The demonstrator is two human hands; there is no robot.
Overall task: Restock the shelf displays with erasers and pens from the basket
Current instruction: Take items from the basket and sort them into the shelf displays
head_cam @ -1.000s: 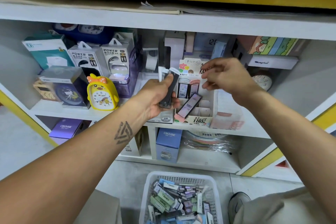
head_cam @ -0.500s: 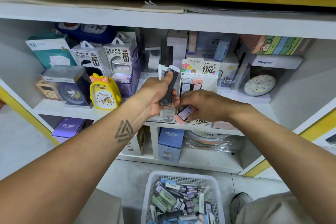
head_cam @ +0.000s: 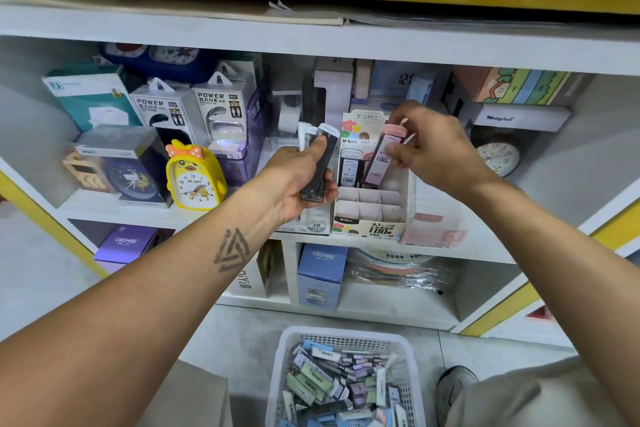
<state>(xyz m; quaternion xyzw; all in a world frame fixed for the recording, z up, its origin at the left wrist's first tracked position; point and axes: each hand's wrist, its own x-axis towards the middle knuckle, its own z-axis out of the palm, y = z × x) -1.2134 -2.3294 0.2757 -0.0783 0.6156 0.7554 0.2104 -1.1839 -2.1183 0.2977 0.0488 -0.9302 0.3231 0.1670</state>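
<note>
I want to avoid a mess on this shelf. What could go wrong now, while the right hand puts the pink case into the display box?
The right hand only pinches the pink case, tilted over the display box; it could slip or miss a compartment. The left hand grips a stack of dark cases close beside; one might slide out.

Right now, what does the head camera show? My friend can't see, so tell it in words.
A person's right hand pinches a pink-capped case over a divided display box on a white shelf, while the left hand grips a small stack of dark cases. A white basket of stationery sits on the floor below.
</note>
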